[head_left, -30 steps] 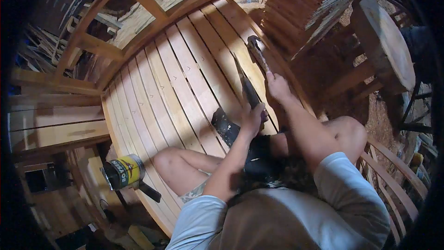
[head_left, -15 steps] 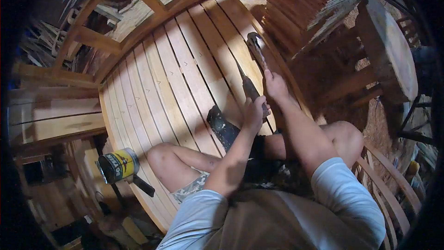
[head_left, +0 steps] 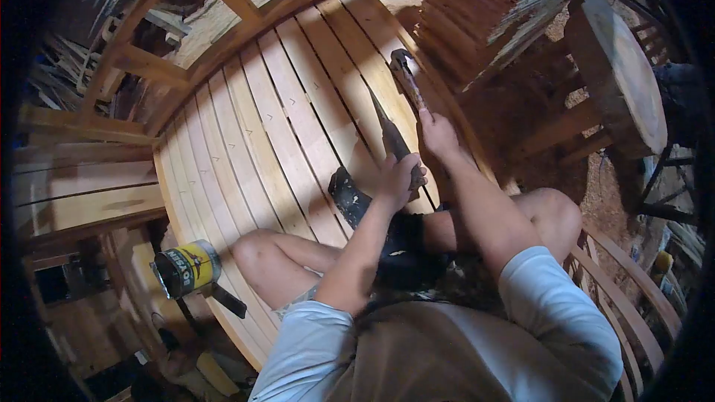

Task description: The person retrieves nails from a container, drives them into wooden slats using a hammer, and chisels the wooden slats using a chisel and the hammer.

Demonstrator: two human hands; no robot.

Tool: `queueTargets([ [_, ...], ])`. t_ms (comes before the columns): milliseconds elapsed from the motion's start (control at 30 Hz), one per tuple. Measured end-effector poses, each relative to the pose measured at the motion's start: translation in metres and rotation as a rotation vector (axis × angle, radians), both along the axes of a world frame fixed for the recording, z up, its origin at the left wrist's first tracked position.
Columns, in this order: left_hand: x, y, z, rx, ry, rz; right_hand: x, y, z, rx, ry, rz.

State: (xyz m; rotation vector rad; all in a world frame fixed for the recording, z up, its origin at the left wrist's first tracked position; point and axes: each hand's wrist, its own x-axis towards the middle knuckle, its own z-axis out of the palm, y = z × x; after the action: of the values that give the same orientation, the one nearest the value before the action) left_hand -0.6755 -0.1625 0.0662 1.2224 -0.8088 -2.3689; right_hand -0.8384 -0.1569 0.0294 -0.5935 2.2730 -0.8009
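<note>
Gripped in my left hand point(head_left: 400, 177) is a dark tapered tool point(head_left: 389, 130), its narrow tip pointing forward along the boards; I cannot make out its exact kind. My right hand point(head_left: 438, 134) is closed around the handle of a hammer point(head_left: 404, 74), whose dark head lies near the right edge of the slatted wooden platform point(head_left: 249, 134). The two tools are apart, the hammer to the right. Below them are my crossed legs and a dark, pale-spotted shoe point(head_left: 348, 197) on the slats.
A yellow and black can point(head_left: 195, 266) stands at the platform's left edge, beside a dark-handled brush or tool point(head_left: 227, 301). A wooden frame rail point(head_left: 156, 65) borders the far side. To the right are a round-topped wooden stool point(head_left: 633, 82) and stacked boards point(head_left: 462, 15).
The view has shifted slightly. My left hand and its tapered tool have moved a little left. Both hands keep their holds.
</note>
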Motion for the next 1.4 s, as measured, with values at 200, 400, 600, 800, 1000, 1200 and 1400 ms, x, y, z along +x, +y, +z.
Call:
queueTargets([
  [200,0.016,-0.012,-0.008,0.007,0.119,-0.177,-0.003,0.004,-0.002,-0.037,0.029,0.004],
  [400,0.024,-0.007,0.002,0.022,0.041,-0.121,-0.006,0.004,-0.001,0.009,-0.012,0.004],
  [600,0.022,-0.010,0.000,0.032,0.111,-0.177,-0.006,0.002,0.000,-0.054,-0.013,0.007],
  [800,0.015,-0.001,0.010,-0.074,-0.002,-0.087,-0.003,0.005,0.009,-0.053,-0.025,0.006],
  [1000,0.024,-0.007,0.002,-0.429,-0.092,-0.173,-0.008,0.010,0.006,-0.049,-0.048,0.112],
  [1200,0.031,-0.006,-0.020,-0.734,-0.362,-0.239,0.000,0.038,0.021,0.248,-0.039,0.128],
  [1400,0.035,-0.004,0.016,-0.240,-0.189,-0.297,0.012,0.016,0.073,-0.135,0.003,0.233],
])
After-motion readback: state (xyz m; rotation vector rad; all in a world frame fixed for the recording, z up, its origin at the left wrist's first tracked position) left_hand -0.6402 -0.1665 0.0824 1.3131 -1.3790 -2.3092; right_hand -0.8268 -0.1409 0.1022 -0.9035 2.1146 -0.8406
